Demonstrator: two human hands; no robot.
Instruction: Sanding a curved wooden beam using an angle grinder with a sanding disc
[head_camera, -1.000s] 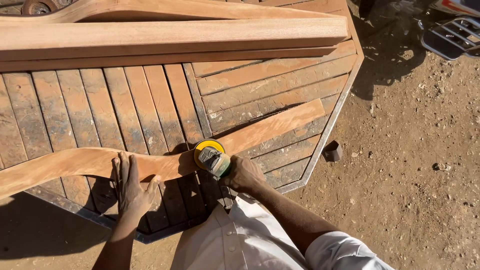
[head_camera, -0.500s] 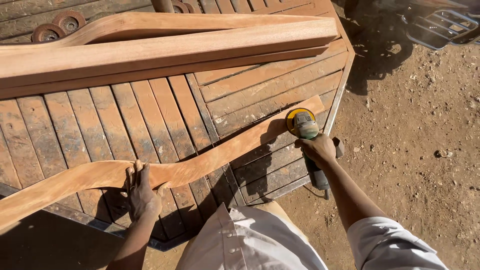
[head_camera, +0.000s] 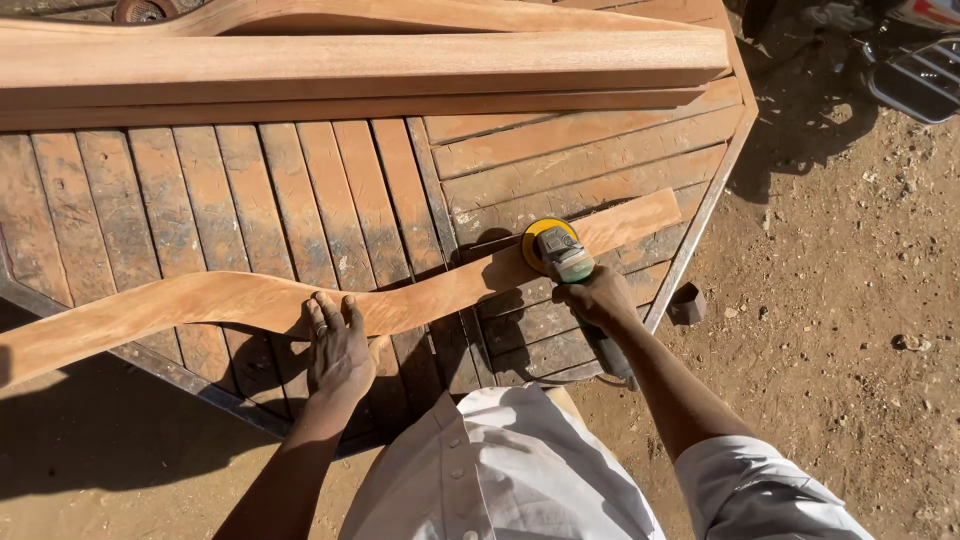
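Nearest you, your left hand (head_camera: 338, 345) lay flat, fingers spread, pressing down on the curved wooden strip (head_camera: 250, 300) near its middle. Your right hand (head_camera: 598, 298) was wrapped tight around the body of the sander (head_camera: 560, 252), its yellow disc resting on the strip toward the far right end. That strip lay across the slatted wooden platform (head_camera: 200, 200), running from the lower left edge up to the right.

By its look, the strip was long, thin and fairly light, stiff along its width but likely to flex and skate under a spinning disc, so pinning it flat close to the tool seemed the sound hold. The sander probably pulled sideways and wanted a firm grip on its body.

You had one strip under your hands, one sander and one platform. Farther off lay one thick straight beam (head_camera: 350, 65), with at least one more curved piece (head_camera: 400, 14) behind it.
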